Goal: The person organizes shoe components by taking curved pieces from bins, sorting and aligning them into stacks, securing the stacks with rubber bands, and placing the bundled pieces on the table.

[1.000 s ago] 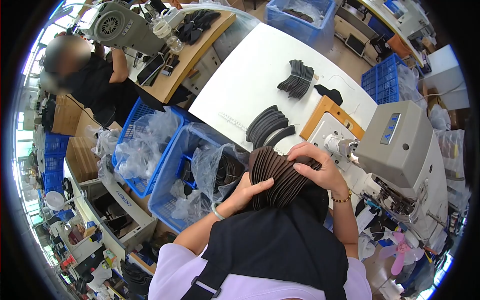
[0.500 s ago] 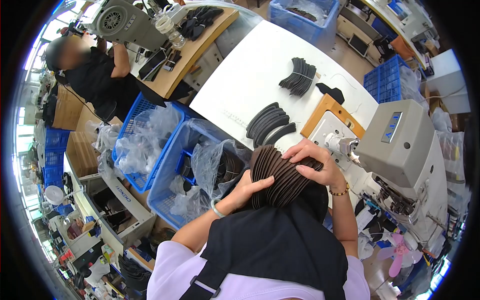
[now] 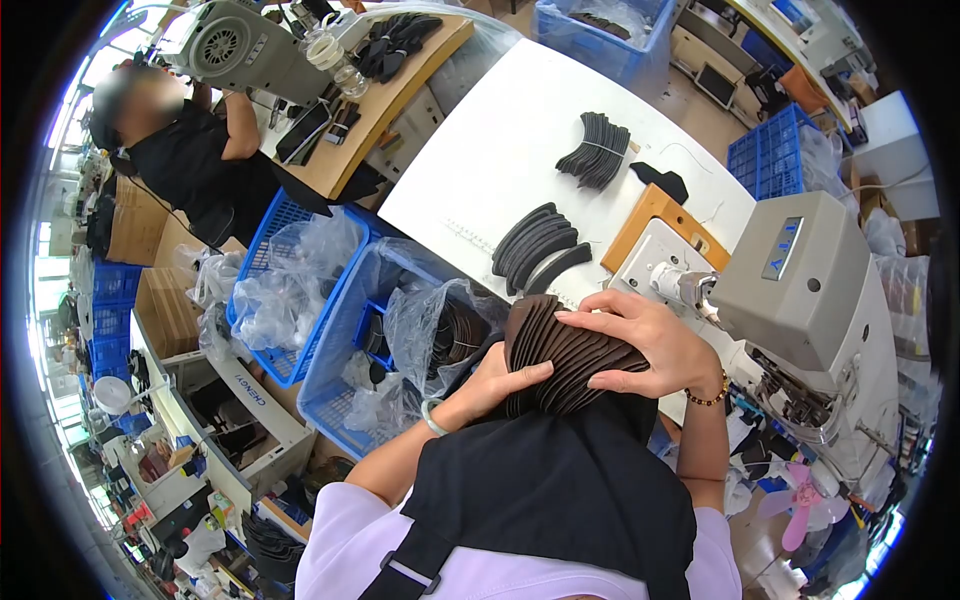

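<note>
Above my black cloth apron [image 3: 560,480], my left grip [image 3: 490,384] clasps a fanned stack of thin brown pieces [image 3: 562,352]; my right grip [image 3: 668,346], spread, touches its right side. A slack thumb could let them slip. Right, a boxy grey machine [image 3: 775,315] bears unclear blue letters; farther left, a white frame [image 3: 262,403] reads "CHENGYI".

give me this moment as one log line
left hand: holding stack of brown pieces; right hand: spread over stack; white table: banded dark bundle, curved dark strips; sewing machine: right of stack
</note>
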`<act>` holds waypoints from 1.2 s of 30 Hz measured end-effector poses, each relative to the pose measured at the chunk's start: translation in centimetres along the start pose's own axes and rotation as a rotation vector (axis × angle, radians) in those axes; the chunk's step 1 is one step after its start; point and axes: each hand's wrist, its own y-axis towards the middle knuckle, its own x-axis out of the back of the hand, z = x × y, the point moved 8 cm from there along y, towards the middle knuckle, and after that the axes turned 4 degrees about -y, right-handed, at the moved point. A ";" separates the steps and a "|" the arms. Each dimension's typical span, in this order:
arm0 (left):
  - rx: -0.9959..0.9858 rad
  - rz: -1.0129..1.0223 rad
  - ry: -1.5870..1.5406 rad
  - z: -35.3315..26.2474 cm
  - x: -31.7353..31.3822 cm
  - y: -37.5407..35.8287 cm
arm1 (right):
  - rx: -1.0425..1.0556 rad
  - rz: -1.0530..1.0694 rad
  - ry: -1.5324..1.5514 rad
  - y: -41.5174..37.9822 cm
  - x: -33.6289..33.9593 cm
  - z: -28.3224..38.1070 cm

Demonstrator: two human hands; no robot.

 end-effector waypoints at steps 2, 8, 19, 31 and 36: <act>0.008 0.005 -0.007 0.0 0.0 0.1 | -0.026 0.033 -0.085 0.0 -0.1 0.1; 0.021 0.043 0.045 -0.1 -0.1 0.2 | -0.048 0.020 -0.121 0.2 0.0 0.0; 0.008 0.045 0.024 0.0 0.3 0.4 | 0.064 0.026 -0.106 1.0 0.1 -0.1; 0.024 0.061 0.099 -0.4 -0.5 0.7 | 0.019 0.069 -0.123 1.1 0.1 -0.4; 0.031 0.071 0.098 -0.3 -0.6 0.7 | 0.000 0.103 -0.152 1.0 -0.1 -0.6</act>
